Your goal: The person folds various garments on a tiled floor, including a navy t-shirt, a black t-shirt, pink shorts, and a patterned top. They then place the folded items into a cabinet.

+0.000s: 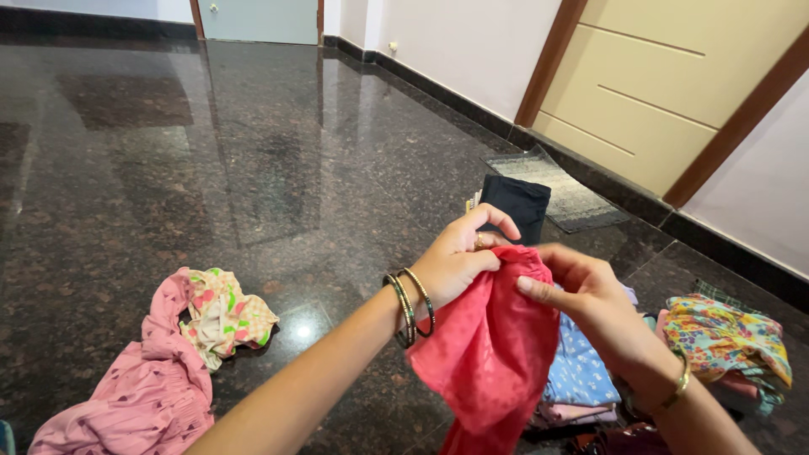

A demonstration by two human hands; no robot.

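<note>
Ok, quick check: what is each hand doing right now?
Left hand: closed, gripping the top edge of the red cloth.
Right hand: closed, pinching the same red cloth.

Pink garment (126, 396) cut off below.
</note>
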